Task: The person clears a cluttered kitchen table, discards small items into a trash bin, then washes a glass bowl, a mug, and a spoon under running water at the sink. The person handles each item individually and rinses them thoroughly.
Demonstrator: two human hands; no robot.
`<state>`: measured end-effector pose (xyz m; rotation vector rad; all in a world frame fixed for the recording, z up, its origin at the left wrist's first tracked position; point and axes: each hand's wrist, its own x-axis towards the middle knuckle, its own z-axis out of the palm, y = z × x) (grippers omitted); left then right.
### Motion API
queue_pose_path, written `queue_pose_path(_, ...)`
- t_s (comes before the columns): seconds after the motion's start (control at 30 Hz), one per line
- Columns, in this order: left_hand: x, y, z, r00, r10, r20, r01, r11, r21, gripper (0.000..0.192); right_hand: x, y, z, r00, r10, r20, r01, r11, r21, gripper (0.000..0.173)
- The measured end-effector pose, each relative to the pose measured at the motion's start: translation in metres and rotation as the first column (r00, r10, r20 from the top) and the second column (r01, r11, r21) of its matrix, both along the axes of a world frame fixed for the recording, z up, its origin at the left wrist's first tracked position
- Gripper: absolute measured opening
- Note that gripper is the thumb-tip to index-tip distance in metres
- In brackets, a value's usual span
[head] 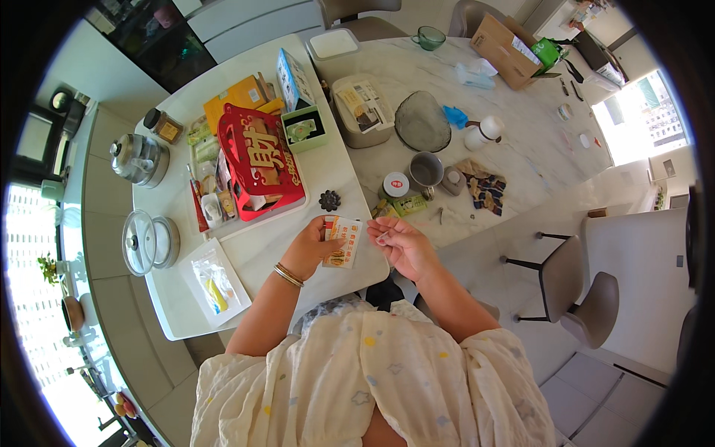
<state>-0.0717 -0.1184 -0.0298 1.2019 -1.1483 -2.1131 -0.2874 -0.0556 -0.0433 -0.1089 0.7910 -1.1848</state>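
Observation:
My left hand (313, 246), with bangles on its wrist, grips a small stack of printed cards or packets (349, 241) between thumb and fingers. These bear orange and red writing and food pictures. Just to their right is my right hand (405, 246), palm partly up, thumb bent against the fingers. Something small and pale shows at its fingertips, too small to name. Both hands are above the front edge of the white marble-look table (290, 246). Beyond the cards lies a dark fluted mould (329, 200). A red cut-out gift basket (260, 159) stands farther left.
A plastic bag (215, 288) with a yellow item lies left of my arm. Glass pots (139, 159) line the left side. To the right are a metal mug (426, 170), a round jar (396, 185), a glass bowl (423, 123), a patterned cloth (486, 187) and a cardboard box (503, 53).

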Motion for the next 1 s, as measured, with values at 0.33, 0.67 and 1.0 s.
queue_pose_path(0.33, -0.009, 0.0, 0.009, 0.992, 0.051, 0.117, -0.049, 0.999, -0.019, 0.033, -0.016, -0.022, -0.006, 0.976, 0.167, -0.14, -0.179, 0.981, -0.073, 0.016)
queue_pose_path(0.67, 0.024, 0.009, -0.01, 0.966, 0.147, 0.211, -0.146, 0.989, -0.021, 0.031, -0.004, -0.032, -0.012, 0.929, 0.304, -0.209, -0.318, 0.947, -0.037, 0.008)
queue_pose_path(1.0, 0.045, 0.022, -0.015, 0.97, 0.203, 0.137, -0.203, 0.979, -0.017, 0.032, 0.021, -0.142, -0.003, 0.716, 0.127, -0.687, -0.34, 0.922, -0.184, 0.016)
